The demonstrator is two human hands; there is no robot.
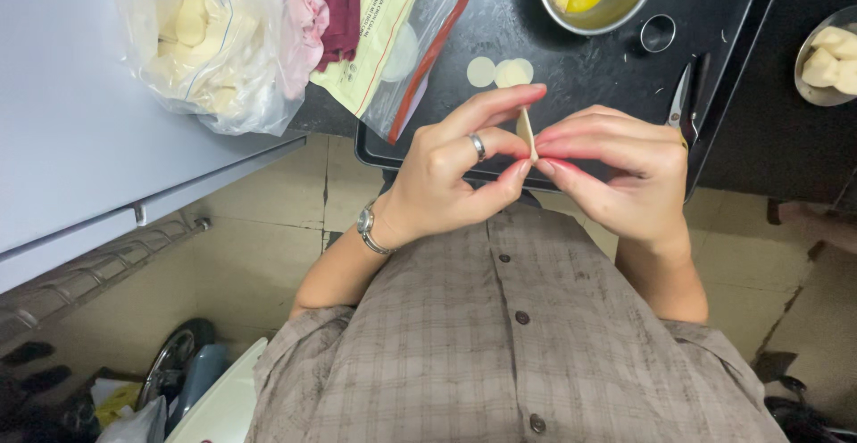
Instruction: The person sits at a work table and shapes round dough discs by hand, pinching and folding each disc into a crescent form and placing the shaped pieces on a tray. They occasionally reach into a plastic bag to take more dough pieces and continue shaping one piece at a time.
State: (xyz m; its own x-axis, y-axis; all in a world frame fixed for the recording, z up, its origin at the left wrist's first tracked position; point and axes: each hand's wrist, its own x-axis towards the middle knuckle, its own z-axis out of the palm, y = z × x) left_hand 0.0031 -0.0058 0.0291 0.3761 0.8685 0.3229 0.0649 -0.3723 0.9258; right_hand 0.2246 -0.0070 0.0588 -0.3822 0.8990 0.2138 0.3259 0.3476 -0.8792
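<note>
My left hand, with a ring and a wristwatch, and my right hand meet over the near edge of a black tray. Between the fingertips of both hands is a thin pale dough round, seen edge-on. Both hands pinch it. More flat dough rounds lie on the tray just beyond my fingers.
A metal bowl of yellow liquid with a utensil and a round metal cutter sit on the tray; scissors lie at its right. A plastic bag of dough pieces rests on the grey surface left. Another bowl stands far right.
</note>
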